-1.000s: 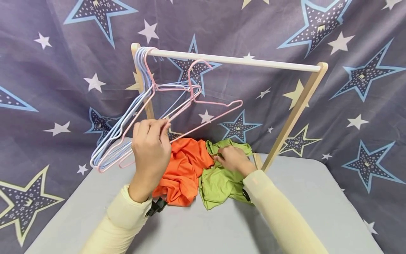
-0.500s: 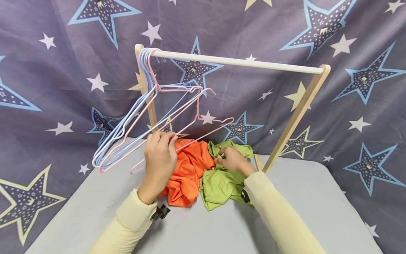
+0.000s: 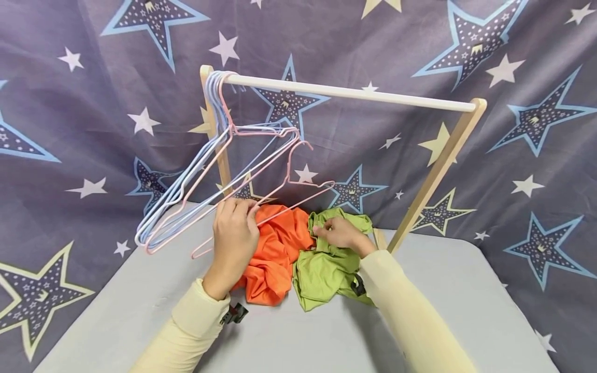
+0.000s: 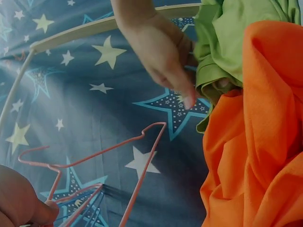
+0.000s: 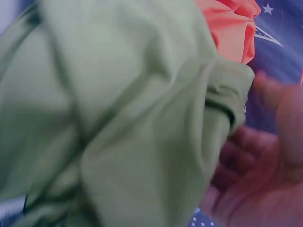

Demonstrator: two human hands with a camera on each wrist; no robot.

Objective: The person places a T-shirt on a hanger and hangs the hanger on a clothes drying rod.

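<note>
My left hand (image 3: 235,238) grips the lower left part of a pink wire hanger (image 3: 305,182), its hook pointing up and free of the rail. In the left wrist view this hanger (image 4: 94,155) rises from beside my thumb. My right hand (image 3: 342,232) is at the upper part of a crumpled green garment (image 3: 322,272) on the bed-like grey surface. The right wrist view has its fingers (image 5: 241,151) reaching under the green cloth's edge, partly hidden; the thumb looks apart from the cloth. A crumpled orange garment (image 3: 270,274) lies between the hands, against the green one.
A rack with a white rail (image 3: 350,92) and wooden posts (image 3: 436,176) stands at the back. Several blue and pink hangers (image 3: 177,181) hang at its left end, close to my left hand. Behind is a star-patterned curtain (image 3: 396,46). The grey surface (image 3: 289,342) extends in front.
My left hand lowered the pink hanger and moved slightly right, so its hook dropped below the rail. My right hand stayed at the green garment, whose upper edge shifted a little.
</note>
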